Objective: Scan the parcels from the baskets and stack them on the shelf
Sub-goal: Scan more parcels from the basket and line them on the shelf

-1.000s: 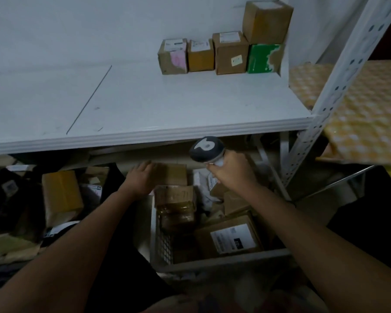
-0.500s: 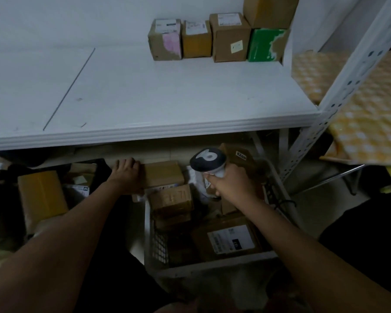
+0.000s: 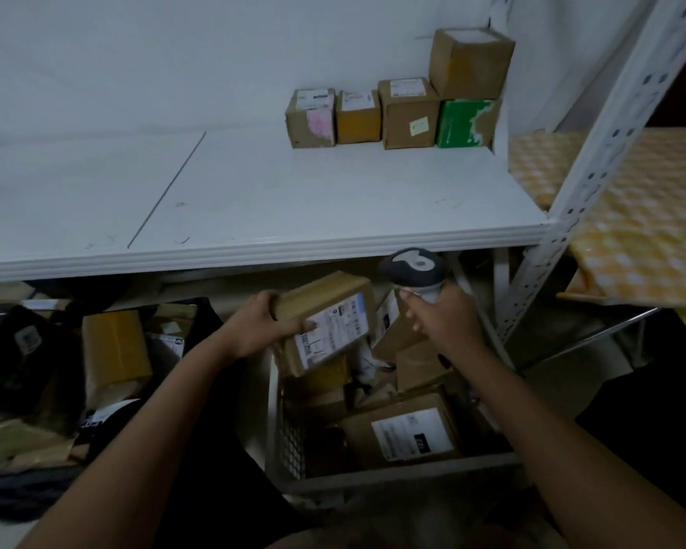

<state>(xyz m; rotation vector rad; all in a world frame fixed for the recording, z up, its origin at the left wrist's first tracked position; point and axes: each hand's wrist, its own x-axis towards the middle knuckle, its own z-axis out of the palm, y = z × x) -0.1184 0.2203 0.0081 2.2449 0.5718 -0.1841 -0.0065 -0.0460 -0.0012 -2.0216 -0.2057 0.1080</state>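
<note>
Parcels crowd the white basket [image 3: 393, 471] under the shelf [image 3: 294, 200], and five boxes [image 3: 397, 109] sit at the shelf's back right — one stacked on a green one. The dim pile on the left is hard to make out. The left hand [image 3: 262, 330] grips a labelled parcel [image 3: 327, 324], tilted, above the basket. The right hand [image 3: 440, 322] is wrapped round the scanner [image 3: 412, 271], just beside the parcel's right edge.
</note>
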